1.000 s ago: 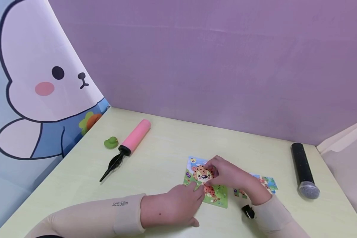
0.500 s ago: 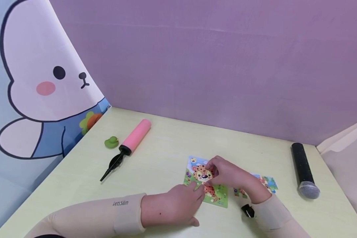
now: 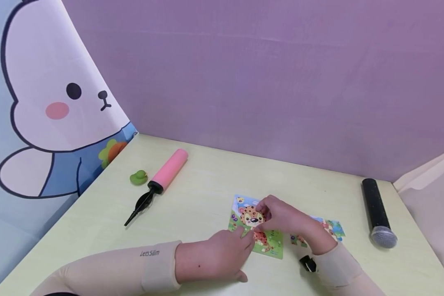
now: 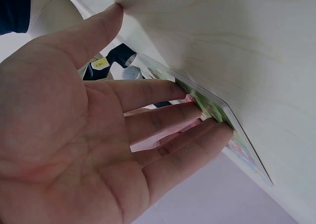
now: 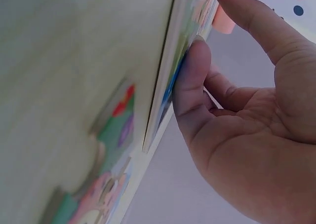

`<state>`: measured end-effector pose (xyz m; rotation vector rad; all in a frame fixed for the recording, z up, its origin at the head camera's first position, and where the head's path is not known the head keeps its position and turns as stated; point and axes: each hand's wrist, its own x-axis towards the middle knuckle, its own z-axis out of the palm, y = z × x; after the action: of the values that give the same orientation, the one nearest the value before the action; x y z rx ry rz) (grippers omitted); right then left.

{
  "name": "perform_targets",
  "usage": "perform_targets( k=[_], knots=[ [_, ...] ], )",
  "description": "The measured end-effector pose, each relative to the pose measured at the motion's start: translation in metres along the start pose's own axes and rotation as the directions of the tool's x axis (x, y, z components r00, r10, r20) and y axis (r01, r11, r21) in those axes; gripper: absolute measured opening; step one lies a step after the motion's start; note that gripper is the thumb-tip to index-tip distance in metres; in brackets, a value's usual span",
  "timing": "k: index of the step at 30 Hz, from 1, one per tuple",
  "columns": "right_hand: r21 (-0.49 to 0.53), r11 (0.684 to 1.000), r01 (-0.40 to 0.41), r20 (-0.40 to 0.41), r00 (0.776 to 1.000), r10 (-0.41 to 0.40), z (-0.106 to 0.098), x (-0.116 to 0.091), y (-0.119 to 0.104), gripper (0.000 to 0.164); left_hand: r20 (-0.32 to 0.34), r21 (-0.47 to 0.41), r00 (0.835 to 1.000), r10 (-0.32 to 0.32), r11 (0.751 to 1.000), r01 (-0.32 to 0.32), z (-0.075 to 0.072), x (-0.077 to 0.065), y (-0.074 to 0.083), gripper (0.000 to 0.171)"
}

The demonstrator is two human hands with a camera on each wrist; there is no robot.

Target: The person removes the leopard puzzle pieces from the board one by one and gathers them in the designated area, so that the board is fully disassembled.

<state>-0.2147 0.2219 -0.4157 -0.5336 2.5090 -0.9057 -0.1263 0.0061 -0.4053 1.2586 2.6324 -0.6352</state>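
Note:
In the head view a thin leopard picture board [image 3: 275, 246] lies on the table. My left hand [image 3: 222, 253] comes from the left and touches its lower left part with the fingertips, fingers extended and thumb apart. From the right, my right hand [image 3: 283, 216] reaches over it with bent fingers. The right wrist view shows the right index fingertip [image 5: 197, 54] on the board's face, with the thumb spread from it. No object shows between them. Several loose jigsaw pieces [image 3: 334, 228] lie to the right, partly hidden by the right forearm.
A pink balloon pump [image 3: 172, 166] with a black nozzle and a green toy duck [image 3: 138, 177] lie at the left. Toward the right edge is a black microphone [image 3: 377, 213]. A purple backdrop [image 3: 266, 82] rises behind the table.

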Motion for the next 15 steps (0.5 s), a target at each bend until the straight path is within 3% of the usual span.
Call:
perform_targets(
  k=[15],
  knots=[
    [0.076,0.997,0.005,0.038,0.999,-0.008,-0.0007,0.0023,0.0018,0.051,-0.010,-0.006,1.000,-0.011,1.000,0.011,0.0007,-0.0011,0.0017,0.093]
  ],
)
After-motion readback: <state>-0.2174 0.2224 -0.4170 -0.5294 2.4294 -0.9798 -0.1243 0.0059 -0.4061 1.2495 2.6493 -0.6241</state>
